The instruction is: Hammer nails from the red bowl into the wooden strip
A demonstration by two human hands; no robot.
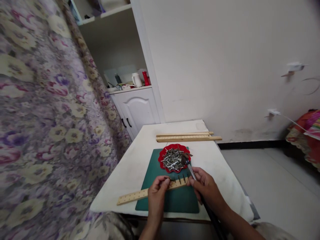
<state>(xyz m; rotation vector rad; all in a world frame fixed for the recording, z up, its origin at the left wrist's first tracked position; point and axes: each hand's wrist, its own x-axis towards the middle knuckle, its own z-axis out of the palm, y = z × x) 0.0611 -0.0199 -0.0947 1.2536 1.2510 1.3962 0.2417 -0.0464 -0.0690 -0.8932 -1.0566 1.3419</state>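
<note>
My right hand (206, 188) is wrapped round the handle of a hammer (190, 170), its head raised over the edge of a red scalloped dish. That dish (161, 154) holds a heap of loose nails (173, 159). A wooden strip (133, 196) with rows of small holes lies slantwise across a green mat (172, 204). Several dark nails (179, 180) stand upright in the strip between my hands. My left hand (157, 191) is closed in a pinch over the strip, with a thin dark nail (172, 180) at its fingertips.
More wooden strips (186, 137) lie at the far end of the table, which has a white cover (120, 176). A floral curtain (50, 133) hangs close on the left. Behind stand a white cabinet (140, 108) and a wall (212, 66) with plugged-in sockets.
</note>
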